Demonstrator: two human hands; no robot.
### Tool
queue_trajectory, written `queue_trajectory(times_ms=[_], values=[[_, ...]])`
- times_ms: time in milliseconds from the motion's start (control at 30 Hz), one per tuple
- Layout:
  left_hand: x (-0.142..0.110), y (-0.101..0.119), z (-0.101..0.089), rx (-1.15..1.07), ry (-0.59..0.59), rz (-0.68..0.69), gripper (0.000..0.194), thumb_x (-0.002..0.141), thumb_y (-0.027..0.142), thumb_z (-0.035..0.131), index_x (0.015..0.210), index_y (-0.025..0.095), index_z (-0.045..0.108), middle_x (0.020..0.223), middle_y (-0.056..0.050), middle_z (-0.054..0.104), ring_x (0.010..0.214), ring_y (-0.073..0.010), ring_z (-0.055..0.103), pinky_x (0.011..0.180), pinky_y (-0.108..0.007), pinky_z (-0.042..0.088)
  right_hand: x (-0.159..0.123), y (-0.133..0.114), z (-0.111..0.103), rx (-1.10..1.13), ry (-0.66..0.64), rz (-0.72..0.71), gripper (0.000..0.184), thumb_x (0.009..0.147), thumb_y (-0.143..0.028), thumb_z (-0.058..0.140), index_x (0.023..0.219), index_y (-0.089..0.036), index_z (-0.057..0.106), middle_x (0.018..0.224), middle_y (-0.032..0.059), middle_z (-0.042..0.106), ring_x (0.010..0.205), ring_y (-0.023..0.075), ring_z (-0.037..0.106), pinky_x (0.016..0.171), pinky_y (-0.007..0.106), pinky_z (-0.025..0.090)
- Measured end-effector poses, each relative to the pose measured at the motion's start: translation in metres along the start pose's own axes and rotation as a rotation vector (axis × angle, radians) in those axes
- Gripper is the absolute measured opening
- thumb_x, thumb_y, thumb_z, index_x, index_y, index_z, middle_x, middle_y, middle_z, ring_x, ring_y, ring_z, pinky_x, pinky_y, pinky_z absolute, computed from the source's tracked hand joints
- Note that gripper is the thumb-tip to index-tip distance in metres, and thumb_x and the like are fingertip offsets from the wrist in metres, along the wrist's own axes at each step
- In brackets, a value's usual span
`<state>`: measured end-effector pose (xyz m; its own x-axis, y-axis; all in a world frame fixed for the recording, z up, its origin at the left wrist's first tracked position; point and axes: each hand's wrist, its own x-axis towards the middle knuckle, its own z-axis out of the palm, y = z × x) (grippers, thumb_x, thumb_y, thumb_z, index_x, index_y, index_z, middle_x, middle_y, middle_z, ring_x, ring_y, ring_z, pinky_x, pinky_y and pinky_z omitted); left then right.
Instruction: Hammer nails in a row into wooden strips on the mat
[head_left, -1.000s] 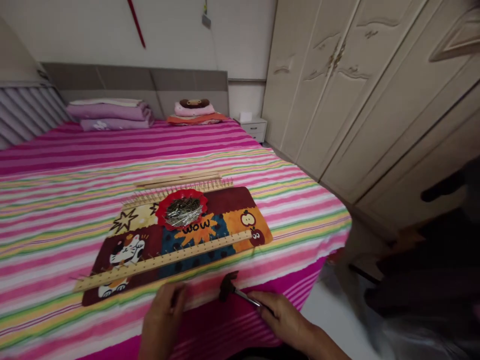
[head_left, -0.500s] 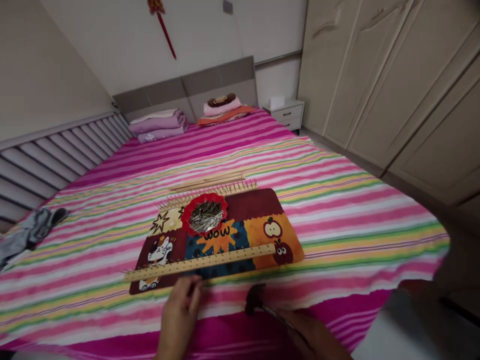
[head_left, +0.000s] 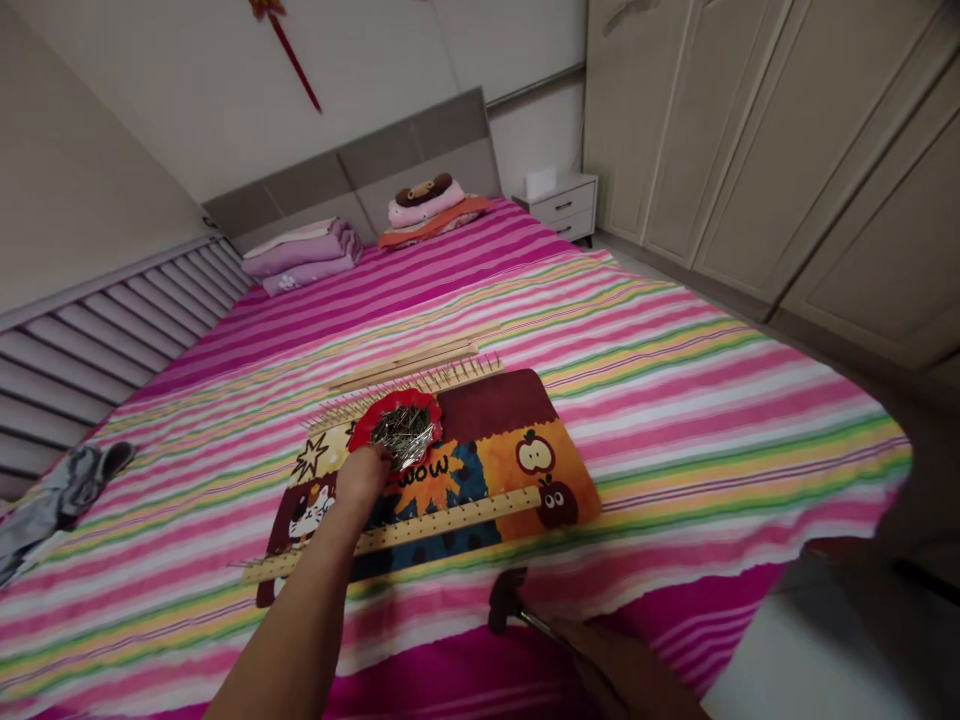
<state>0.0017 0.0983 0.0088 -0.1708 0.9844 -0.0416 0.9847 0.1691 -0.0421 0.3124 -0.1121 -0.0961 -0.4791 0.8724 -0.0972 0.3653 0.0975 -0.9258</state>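
My left hand (head_left: 366, 472) reaches to the near left rim of a red scalloped bowl (head_left: 361, 432) heaped with loose nails (head_left: 409, 432). Its fingertips are hidden at the bowl, so their grip does not show. In my right hand (head_left: 600, 645) is a claw hammer (head_left: 507, 600), its dark head over the near part of the bed. A wooden strip (head_left: 465, 513) set with rows of nails lies across a printed mat (head_left: 517, 405), partly covered by my left forearm. Behind the bowl, a second strip (head_left: 457, 376) bristles with upright nails.
Bare wooden strips (head_left: 420, 358) lie beyond the nailed ones, on a striped bedspread (head_left: 675, 400). Grey clothing (head_left: 64, 495) rests at the left. Folded bedding (head_left: 304, 257) sits by the headboard (head_left: 405, 145). A nightstand (head_left: 566, 207) and a wardrobe (head_left: 720, 150) stand to the right.
My left hand has moved forward from the near side of the strip to the bowl of nails. My right hand keeps hold of the hammer. The view has turned left.
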Motion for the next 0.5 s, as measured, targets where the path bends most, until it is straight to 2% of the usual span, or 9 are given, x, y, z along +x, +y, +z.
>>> queue_trajectory(times_ms=[133, 200, 233, 300, 400, 433, 500], values=[[-0.001, 0.005, -0.012, -0.004, -0.009, 0.006, 0.018, 0.072, 0.019, 0.050, 0.073, 0.019, 0.067, 0.078, -0.010, 0.070, 0.075, -0.0223, 0.063, 0.065, -0.028, 0.042, -0.002, 0.000, -0.001, -0.056, -0.001, -0.014, 0.047, 0.090, -0.022, 0.041, 0.135, -0.036, 0.045, 0.124, 0.0006, 0.065, 0.107, 0.0216, 0.063, 0.090, 0.032, 0.049], [-0.009, 0.007, -0.023, -0.051, 0.060, -0.030, 0.021, 0.076, 0.023, 0.047, 0.080, 0.017, 0.066, 0.082, -0.011, 0.069, 0.077, -0.0232, 0.063, 0.067, -0.030, 0.043, -0.004, -0.001, -0.002, -0.058, 0.016, -0.031, 0.047, 0.091, -0.022, 0.041, 0.136, -0.036, 0.043, 0.124, 0.0005, 0.064, 0.105, 0.0210, 0.063, 0.089, 0.031, 0.048], [-0.016, 0.009, -0.029, -0.113, 0.131, -0.071, 0.023, 0.077, 0.026, 0.045, 0.083, 0.016, 0.066, 0.083, -0.011, 0.069, 0.077, -0.0232, 0.063, 0.068, -0.031, 0.044, -0.006, -0.002, -0.003, -0.058, 0.025, -0.039, 0.047, 0.091, -0.022, 0.041, 0.136, -0.036, 0.043, 0.125, 0.0006, 0.064, 0.105, 0.0208, 0.063, 0.089, 0.031, 0.048], [-0.036, 0.014, -0.037, -0.304, 0.256, -0.156, 0.024, 0.077, 0.035, 0.048, 0.085, 0.018, 0.064, 0.080, -0.007, 0.069, 0.075, -0.0218, 0.063, 0.068, -0.031, 0.046, -0.008, -0.003, -0.003, -0.070, 0.034, -0.036, 0.049, 0.091, -0.020, 0.041, 0.137, -0.035, 0.042, 0.125, 0.0015, 0.064, 0.105, 0.0206, 0.063, 0.089, 0.030, 0.048], [-0.080, 0.031, -0.033, -0.647, 0.333, -0.169, 0.029, 0.070, 0.046, 0.057, 0.085, 0.021, 0.063, 0.075, 0.000, 0.067, 0.073, -0.0187, 0.062, 0.069, -0.030, 0.048, -0.010, -0.004, -0.004, -0.111, 0.025, -0.009, 0.050, 0.089, -0.018, 0.042, 0.137, -0.034, 0.042, 0.123, 0.0029, 0.065, 0.103, 0.0207, 0.064, 0.087, 0.031, 0.049], [-0.095, 0.039, -0.027, -0.784, 0.318, -0.125, 0.031, 0.068, 0.048, 0.059, 0.084, 0.021, 0.062, 0.076, 0.000, 0.068, 0.074, -0.0173, 0.062, 0.069, -0.029, 0.049, -0.011, -0.004, -0.003, -0.122, 0.023, -0.005, 0.050, 0.090, -0.018, 0.042, 0.137, -0.034, 0.042, 0.122, 0.0029, 0.065, 0.102, 0.0207, 0.064, 0.086, 0.031, 0.049], [-0.121, 0.059, -0.010, -1.026, 0.194, -0.016, 0.031, 0.066, 0.048, 0.062, 0.080, 0.020, 0.061, 0.074, 0.000, 0.067, 0.071, -0.0156, 0.062, 0.068, -0.027, 0.050, -0.014, -0.004, -0.002, -0.127, 0.039, -0.017, 0.050, 0.090, -0.018, 0.042, 0.137, -0.034, 0.041, 0.122, 0.0024, 0.065, 0.102, 0.0206, 0.064, 0.086, 0.031, 0.049]])
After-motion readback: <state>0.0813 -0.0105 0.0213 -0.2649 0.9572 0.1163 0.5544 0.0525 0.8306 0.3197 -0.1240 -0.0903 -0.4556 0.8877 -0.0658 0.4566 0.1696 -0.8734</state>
